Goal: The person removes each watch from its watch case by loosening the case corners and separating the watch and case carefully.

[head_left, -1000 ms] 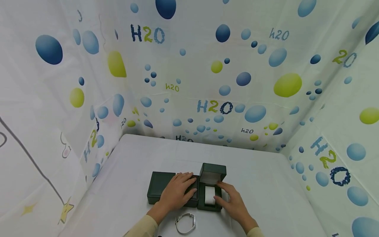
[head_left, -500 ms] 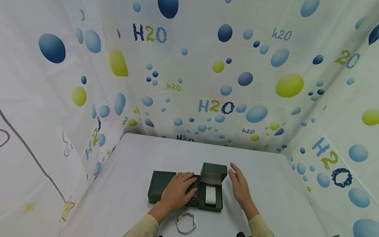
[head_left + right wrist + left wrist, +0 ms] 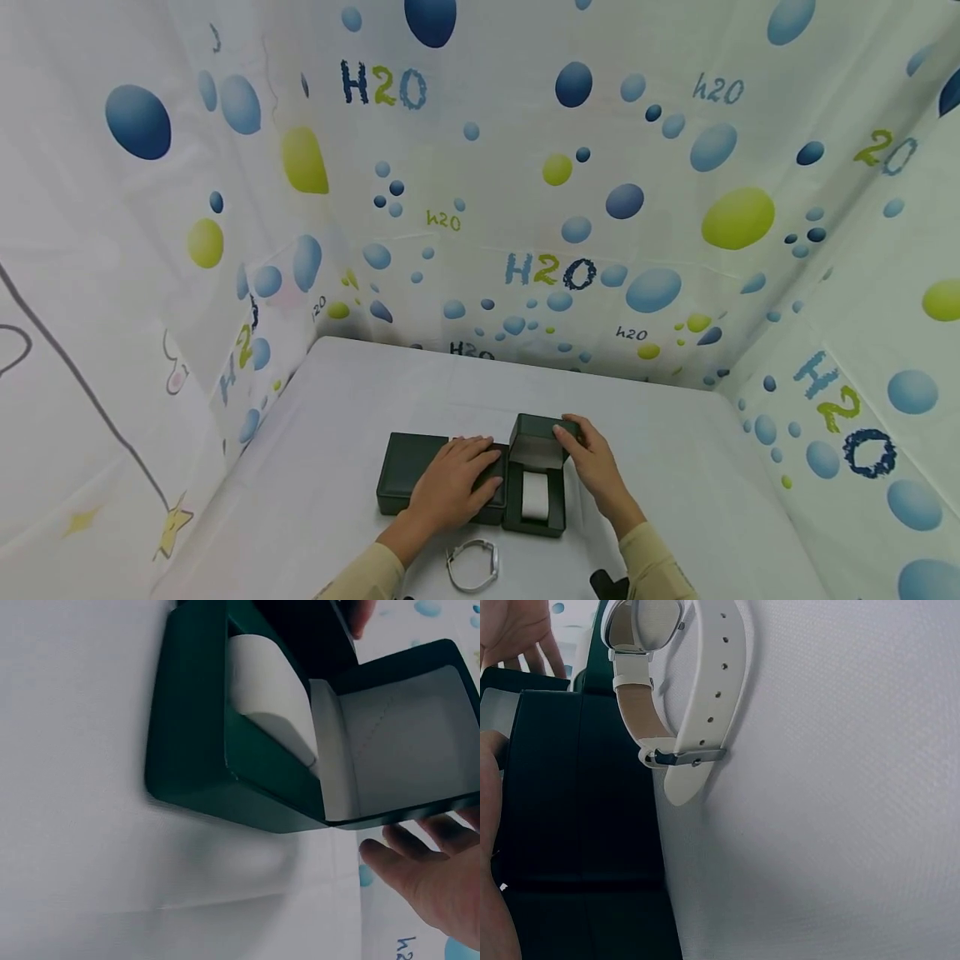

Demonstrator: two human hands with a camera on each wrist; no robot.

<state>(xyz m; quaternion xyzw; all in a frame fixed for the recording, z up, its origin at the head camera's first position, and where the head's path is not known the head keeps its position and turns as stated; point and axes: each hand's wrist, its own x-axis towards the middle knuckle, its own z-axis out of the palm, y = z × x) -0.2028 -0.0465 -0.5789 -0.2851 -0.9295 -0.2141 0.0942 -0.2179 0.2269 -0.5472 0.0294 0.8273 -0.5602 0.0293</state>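
Leftmost, white-covered desk (image 3: 300,467) stretches from the patterned curtain (image 3: 240,333) to a closed dark green box (image 3: 408,458), leaving broad room at its outer edge. The left hand (image 3: 452,483) rests across this box and a dark box (image 3: 491,510) beside it, fingers extended, thumb apart. Before their front edges, near the left sleeve (image 3: 367,575), a white-strapped wristwatch (image 3: 493,565) stands with its strap buckled into a loop. Immediately right, an open green watch box (image 3: 513,527) holds a white cushion (image 3: 536,496). The right hand (image 3: 596,467) pinches the raised lid's (image 3: 536,427) right edge, thumb in front, fingers behind. Beyond that hand, desk runs widely toward the right-hand curtain; more stretches behind the boxes.
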